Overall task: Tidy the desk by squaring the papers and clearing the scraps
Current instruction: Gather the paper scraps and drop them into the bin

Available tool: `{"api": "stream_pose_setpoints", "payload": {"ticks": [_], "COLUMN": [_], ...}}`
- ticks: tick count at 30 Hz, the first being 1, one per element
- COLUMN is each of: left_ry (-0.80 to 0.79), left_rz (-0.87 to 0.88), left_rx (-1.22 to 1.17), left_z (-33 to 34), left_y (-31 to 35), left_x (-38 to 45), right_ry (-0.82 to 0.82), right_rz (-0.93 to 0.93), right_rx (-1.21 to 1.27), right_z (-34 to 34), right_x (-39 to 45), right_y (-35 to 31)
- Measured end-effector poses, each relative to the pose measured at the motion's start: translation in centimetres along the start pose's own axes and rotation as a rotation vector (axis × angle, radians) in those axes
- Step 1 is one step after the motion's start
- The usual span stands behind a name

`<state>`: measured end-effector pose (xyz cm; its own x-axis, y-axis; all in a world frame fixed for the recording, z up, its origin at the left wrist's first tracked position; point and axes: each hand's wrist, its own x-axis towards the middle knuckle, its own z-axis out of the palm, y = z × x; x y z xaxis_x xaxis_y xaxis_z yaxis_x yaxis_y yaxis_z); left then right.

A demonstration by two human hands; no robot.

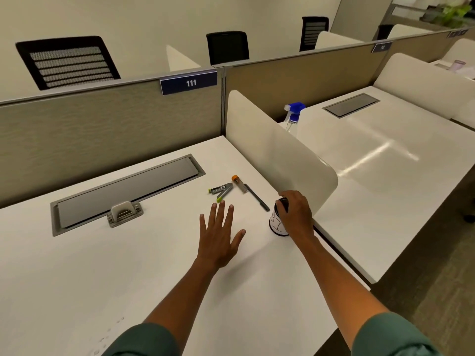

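Observation:
My left hand [221, 232] lies flat on the white desk [77, 278] with its fingers spread, its fingertips just short of a grey compass with green tips [221, 190]. My right hand [295, 211] grips the black top of a white cup with black markings [277, 223], which stands upright near the desk's right edge. Between the hands lie a black pen [257, 197] and a small clear tube with an orange cap [239, 183]. No papers or scraps show on the desk.
A white curved divider [270, 150] stands right behind the cup. A grey cable tray with a small metal latch [124, 211] is set into the desk. A blue-topped spray bottle [293, 116] stands on the neighbouring desk. Fabric partitions and black chairs lie beyond.

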<state>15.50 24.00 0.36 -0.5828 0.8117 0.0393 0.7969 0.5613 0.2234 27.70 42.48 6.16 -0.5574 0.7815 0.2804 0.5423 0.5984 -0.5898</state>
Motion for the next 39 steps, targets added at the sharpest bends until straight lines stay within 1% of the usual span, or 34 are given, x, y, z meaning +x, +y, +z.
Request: {"api": "stream_pose_setpoints", "payload": {"ticks": [2, 4, 10, 12, 20, 25, 33, 37, 39], "left_ry": [0.004, 0.007, 0.016, 0.020, 0.038, 0.046, 0.011, -0.003, -0.009], "left_rz": [-0.013, -0.025, -0.084, -0.112, -0.253, -0.352, -0.514, -0.568, -0.587], "left_rx": [0.005, 0.009, 0.004, 0.001, 0.037, 0.015, 0.008, -0.003, -0.006], "left_z": [-0.4, -0.9, -2.6, -3.2, -5.2, -6.0, -5.7, -5.0, -4.5], "left_y": [-0.7, -1.5, -5.2, -6.8, -14.7, -19.8, -26.2, -28.1, -28.9], "left_x": [-0.6, -1.3, -4.1, -5.4, -11.6, -16.8, -26.1, -29.7, -31.1], "right_ry": [0.019, 0.005, -0.157, -0.204, -0.382, -0.485, -0.621, -0.670, -0.664], "right_rz": [-0.085, -0.152, -0.270, -0.290, -0.326, -0.342, -0.269, -0.234, -0.243], "right_rx": [-0.018, -0.046, -0.270, -0.289, -0.282, -0.274, -0.241, -0.220, -0.251], "right_z": [0.5, 1.2, 4.3, 5.4, 10.3, 13.4, 17.6, 19.1, 19.7], "right_x": [-1.0, -1.8, -5.0, -6.1, -11.3, -15.0, -21.3, -24.5, -25.9], "right_y": [-0.9, -1.9, -5.8, -7.1, -12.5, -15.2, -16.2, -16.4, -16.6]}}
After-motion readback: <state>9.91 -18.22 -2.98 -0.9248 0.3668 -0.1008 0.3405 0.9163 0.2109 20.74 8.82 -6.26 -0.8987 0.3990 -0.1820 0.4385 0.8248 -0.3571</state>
